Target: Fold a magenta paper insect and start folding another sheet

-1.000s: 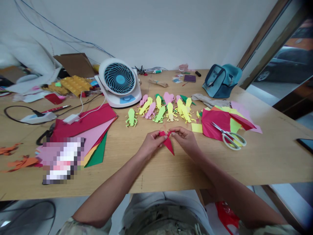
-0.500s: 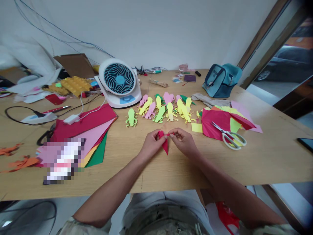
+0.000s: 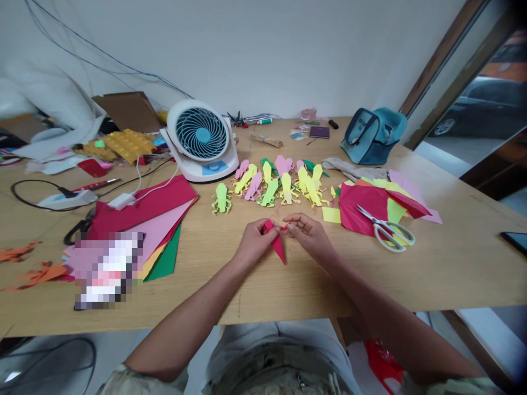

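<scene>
Red paper (image 3: 279, 250) bridges left hand (image 3: 255, 241) and right hand (image 3: 309, 235)

red paper (image 3: 279, 250): partly behind fingers (image 3: 268, 238) | dark device (image 3: 515, 241): cut off right

2 bare forearms (image 3: 198, 307) angle inward, left hand (image 3: 257, 240) and right hand (image 3: 308, 235) near each other, each pinched.

Soft light throws faint shadows on the table (image 3: 453, 263), edges stretch, and the far left seems blurred
</scene>
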Motion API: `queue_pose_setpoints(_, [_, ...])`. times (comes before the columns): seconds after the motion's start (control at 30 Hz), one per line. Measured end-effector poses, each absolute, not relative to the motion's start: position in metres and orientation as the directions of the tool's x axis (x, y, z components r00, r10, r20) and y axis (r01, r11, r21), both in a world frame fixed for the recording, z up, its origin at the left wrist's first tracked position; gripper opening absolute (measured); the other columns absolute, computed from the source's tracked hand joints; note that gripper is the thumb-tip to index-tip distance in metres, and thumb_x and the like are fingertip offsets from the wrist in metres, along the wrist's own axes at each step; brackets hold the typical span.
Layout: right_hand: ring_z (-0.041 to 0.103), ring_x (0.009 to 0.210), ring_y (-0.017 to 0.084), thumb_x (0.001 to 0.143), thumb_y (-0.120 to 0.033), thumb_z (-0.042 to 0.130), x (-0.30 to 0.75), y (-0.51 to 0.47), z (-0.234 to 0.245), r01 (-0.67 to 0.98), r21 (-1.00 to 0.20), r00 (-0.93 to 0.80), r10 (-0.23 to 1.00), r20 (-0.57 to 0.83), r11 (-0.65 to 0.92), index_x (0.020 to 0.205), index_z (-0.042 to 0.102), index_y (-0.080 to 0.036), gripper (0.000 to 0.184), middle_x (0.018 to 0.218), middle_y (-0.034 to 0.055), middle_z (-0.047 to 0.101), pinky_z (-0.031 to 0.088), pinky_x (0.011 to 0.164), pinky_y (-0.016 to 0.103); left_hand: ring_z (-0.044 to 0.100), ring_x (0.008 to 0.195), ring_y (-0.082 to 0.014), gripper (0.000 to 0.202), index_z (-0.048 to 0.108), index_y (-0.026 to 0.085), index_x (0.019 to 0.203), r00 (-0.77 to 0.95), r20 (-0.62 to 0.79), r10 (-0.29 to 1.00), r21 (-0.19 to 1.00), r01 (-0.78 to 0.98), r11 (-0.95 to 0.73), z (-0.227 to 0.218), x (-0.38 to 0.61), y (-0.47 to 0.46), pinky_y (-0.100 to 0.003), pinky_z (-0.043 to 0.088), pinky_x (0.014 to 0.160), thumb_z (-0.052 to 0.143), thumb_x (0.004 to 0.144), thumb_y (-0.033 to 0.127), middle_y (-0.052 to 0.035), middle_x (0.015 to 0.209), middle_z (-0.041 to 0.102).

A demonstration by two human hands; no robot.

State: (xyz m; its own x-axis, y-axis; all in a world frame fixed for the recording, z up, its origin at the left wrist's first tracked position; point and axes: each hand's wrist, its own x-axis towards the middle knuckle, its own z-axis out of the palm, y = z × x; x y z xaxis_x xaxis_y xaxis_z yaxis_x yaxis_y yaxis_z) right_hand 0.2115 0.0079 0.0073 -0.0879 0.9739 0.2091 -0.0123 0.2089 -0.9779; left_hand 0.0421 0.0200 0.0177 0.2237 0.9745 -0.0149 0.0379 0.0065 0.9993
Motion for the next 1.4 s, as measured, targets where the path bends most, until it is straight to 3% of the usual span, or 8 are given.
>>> queue_pose_setpoints(0.13, [0.069,0.076,0.017,0.082,-0.047,0.072,0.212,0.008,0.005,-0.016,-0.971,-0.087,0.967,0.240,0.240,0.097,0.066,-0.021,0.030,0.078,0.0018,0.072,0.054,0.072,0.030,0.052,0.062,-0.0115,0.020,0.071,0.015,0.078,0.220,0.038,0.975,0.998,0.034,-0.047,0.016,0.043,0.020,-0.024,0.039,0.064,0.070,0.076,0.035,-0.0009,0.071,0.065])
queue_pose_setpoints(0.4, [0.064,0.076,0.016,0.086,-0.038,0.067,0.211,0.007,0.006,0.094,-0.929,-0.076,0.933,0.352,0.358,0.094,0.069,-0.022,0.018,0.083,0.0022,0.070,0.052,0.071,0.029,0.047,0.059,-0.0096,0.020,0.073,0.013,0.081,0.215,-0.014,0.977,1.000,0.008,0.013,0.021,0.043,0.017,-0.022,0.034,0.059,0.070,0.073,0.031,0.0008,0.066,0.061])
queue_pose_setpoints(0.77, [0.064,0.081,0.016,0.090,-0.030,0.063,0.215,0.007,0.001,0.151,-0.893,-0.110,0.905,0.411,0.424,0.101,0.069,-0.023,0.015,0.094,0.0041,0.068,0.052,0.076,0.030,0.049,0.060,-0.0106,0.021,0.073,0.015,0.077,0.212,-0.041,0.976,0.997,-0.057,0.055,0.023,0.044,0.018,-0.021,0.034,0.058,0.075,0.067,0.034,0.0002,0.067,0.063])
queue_pose_setpoints(1.07, [0.063,0.079,0.016,0.089,-0.030,0.064,0.215,0.006,0.004,0.205,-0.869,-0.093,0.893,0.440,0.449,0.097,0.069,-0.023,0.012,0.091,0.0037,0.068,0.052,0.074,0.030,0.045,0.057,-0.0097,0.021,0.072,0.015,0.077,0.229,-0.039,0.973,0.998,-0.030,0.047,0.024,0.044,0.018,-0.022,0.032,0.058,0.074,0.069,0.034,0.0022,0.063,0.059])
queue_pose_setpoints(1.4, [0.066,0.081,0.018,0.086,-0.041,0.068,0.214,0.009,0.001,0.130,-0.912,-0.045,0.922,0.386,0.388,0.096,0.069,-0.024,0.020,0.091,0.0047,0.070,0.055,0.076,0.033,0.046,0.060,-0.0103,0.023,0.072,0.015,0.084,0.248,-0.026,0.968,1.000,0.005,0.025,0.027,0.044,0.017,-0.023,0.033,0.061,0.074,0.067,0.030,0.0018,0.069,0.060])
